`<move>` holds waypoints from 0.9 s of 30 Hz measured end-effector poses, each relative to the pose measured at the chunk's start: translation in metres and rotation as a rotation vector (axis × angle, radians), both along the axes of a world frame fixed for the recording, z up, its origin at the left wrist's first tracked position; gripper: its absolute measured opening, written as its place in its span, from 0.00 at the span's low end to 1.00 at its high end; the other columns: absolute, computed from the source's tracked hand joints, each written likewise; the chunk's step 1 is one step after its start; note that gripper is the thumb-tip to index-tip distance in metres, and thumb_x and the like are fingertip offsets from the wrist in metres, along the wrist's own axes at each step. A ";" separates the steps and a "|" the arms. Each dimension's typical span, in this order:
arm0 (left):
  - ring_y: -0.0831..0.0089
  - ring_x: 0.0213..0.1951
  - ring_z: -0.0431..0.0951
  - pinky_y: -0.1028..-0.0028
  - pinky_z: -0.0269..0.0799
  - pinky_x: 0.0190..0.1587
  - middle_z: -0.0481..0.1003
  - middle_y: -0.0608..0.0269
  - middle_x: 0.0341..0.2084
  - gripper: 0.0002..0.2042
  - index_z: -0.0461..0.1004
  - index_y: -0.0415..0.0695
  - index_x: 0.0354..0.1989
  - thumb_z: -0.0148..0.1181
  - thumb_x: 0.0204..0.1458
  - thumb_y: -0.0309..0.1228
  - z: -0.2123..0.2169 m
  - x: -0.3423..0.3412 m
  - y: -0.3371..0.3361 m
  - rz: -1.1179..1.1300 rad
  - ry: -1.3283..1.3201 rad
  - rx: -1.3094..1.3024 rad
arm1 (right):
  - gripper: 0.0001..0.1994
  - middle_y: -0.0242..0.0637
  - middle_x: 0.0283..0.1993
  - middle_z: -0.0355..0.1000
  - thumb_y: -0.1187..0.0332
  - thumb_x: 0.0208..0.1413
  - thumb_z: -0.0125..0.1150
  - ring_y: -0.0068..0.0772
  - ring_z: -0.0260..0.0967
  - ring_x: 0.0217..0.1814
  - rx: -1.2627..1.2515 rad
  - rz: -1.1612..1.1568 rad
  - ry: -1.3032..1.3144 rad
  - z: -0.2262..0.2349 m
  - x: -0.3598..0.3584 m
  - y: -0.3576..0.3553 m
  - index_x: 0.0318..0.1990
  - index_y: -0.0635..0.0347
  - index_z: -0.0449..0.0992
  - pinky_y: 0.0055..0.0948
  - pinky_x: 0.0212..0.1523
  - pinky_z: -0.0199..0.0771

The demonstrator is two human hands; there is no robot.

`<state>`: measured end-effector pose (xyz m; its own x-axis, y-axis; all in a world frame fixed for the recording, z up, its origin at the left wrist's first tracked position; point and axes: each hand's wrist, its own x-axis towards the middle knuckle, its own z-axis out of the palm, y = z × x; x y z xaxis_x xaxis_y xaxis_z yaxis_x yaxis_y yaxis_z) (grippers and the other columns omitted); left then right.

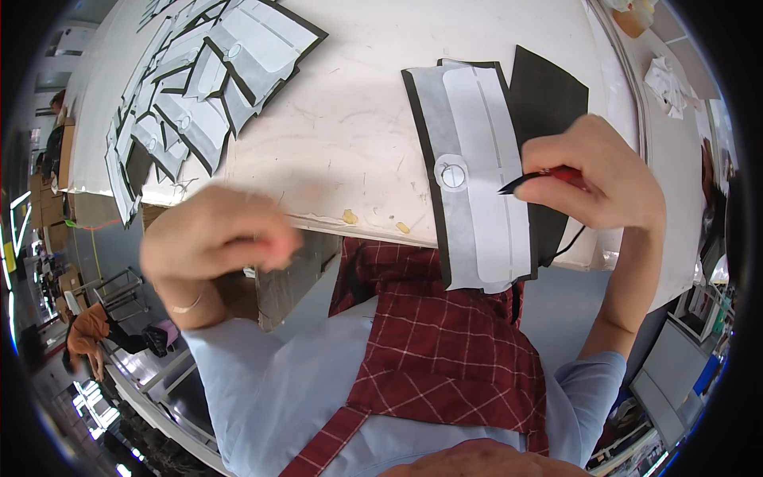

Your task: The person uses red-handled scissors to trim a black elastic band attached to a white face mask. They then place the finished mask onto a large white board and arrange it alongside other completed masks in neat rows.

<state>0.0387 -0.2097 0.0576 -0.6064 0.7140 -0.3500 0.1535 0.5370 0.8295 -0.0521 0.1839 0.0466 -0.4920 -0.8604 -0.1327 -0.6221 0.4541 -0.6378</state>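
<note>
My left hand (pixel 226 238) is held in the air over the table's front edge, blurred at the fingertips. Its fingers are curled together in a pinch, and whatever is in them is hidden. My right hand (pixel 596 179) is closed around red-handled thread snips (pixel 556 176), whose dark pointed tip is over the panel in front of me. That panel (pixel 481 207) is grey-white with black edges, a paler strip and a round white disc (pixel 452 176). It overhangs the table's front edge. Beneath my right hand lies a black piece (pixel 550 95), partly covered by the panel and the hand.
Several similar black-edged panels (pixel 211 87) lie overlapping at the far left of the white table (pixel 350 119). Small yellowish scraps (pixel 350 216) are near its front edge. A crumpled white cloth (pixel 666 83) lies at the far right. Another person (pixel 87 338) bends over at the left.
</note>
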 end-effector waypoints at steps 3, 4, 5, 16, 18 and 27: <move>0.61 0.36 0.79 0.69 0.74 0.38 0.77 0.55 0.33 0.11 0.75 0.39 0.40 0.66 0.48 0.19 0.016 0.036 -0.014 0.362 0.401 -0.515 | 0.17 0.38 0.15 0.55 0.59 0.55 0.68 0.40 0.52 0.17 -0.061 -0.263 -0.033 0.001 0.029 0.023 0.26 0.60 0.69 0.32 0.21 0.52; 0.57 0.36 0.79 0.68 0.74 0.39 0.77 0.54 0.32 0.11 0.75 0.37 0.36 0.68 0.44 0.18 0.007 0.046 -0.015 0.347 0.934 -0.767 | 0.16 0.38 0.16 0.55 0.60 0.55 0.69 0.37 0.51 0.17 -0.086 -0.310 -0.053 -0.004 0.033 0.026 0.28 0.61 0.69 0.31 0.21 0.52; 0.57 0.36 0.79 0.67 0.74 0.40 0.77 0.53 0.32 0.11 0.75 0.36 0.35 0.69 0.44 0.19 0.004 0.052 -0.019 0.464 0.895 -0.733 | 0.16 0.37 0.17 0.54 0.61 0.55 0.69 0.35 0.50 0.17 -0.110 -0.361 -0.075 -0.010 0.037 0.026 0.29 0.61 0.69 0.30 0.21 0.52; 0.61 0.43 0.76 0.67 0.72 0.46 0.76 0.55 0.39 0.20 0.74 0.39 0.51 0.69 0.53 0.36 -0.085 -0.082 0.092 0.363 0.945 -0.046 | 0.21 0.26 0.22 0.55 0.63 0.45 0.78 0.19 0.48 0.23 -0.310 -0.748 -0.005 -0.046 0.093 0.022 0.33 0.61 0.68 0.20 0.24 0.50; 0.59 0.43 0.75 0.66 0.72 0.46 0.75 0.56 0.36 0.19 0.75 0.39 0.48 0.69 0.53 0.38 -0.093 -0.094 0.112 0.317 0.922 -0.092 | 0.21 0.26 0.22 0.56 0.65 0.45 0.79 0.18 0.48 0.23 -0.278 -0.855 0.048 -0.052 0.102 0.024 0.33 0.60 0.67 0.20 0.24 0.50; 0.78 0.39 0.73 0.78 0.69 0.40 0.77 0.68 0.36 0.09 0.76 0.42 0.38 0.64 0.58 0.34 -0.046 -0.112 0.057 0.448 0.598 0.147 | 0.22 0.34 0.24 0.69 0.64 0.40 0.81 0.27 0.68 0.24 -0.195 -0.814 0.069 -0.064 0.113 0.027 0.36 0.61 0.72 0.25 0.27 0.69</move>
<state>-0.0735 -0.1526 0.0113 -0.9058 0.3684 0.2091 0.3926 0.5444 0.7413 0.0610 0.2106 -0.0170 -0.9707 -0.2376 0.0351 -0.1885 0.6634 -0.7242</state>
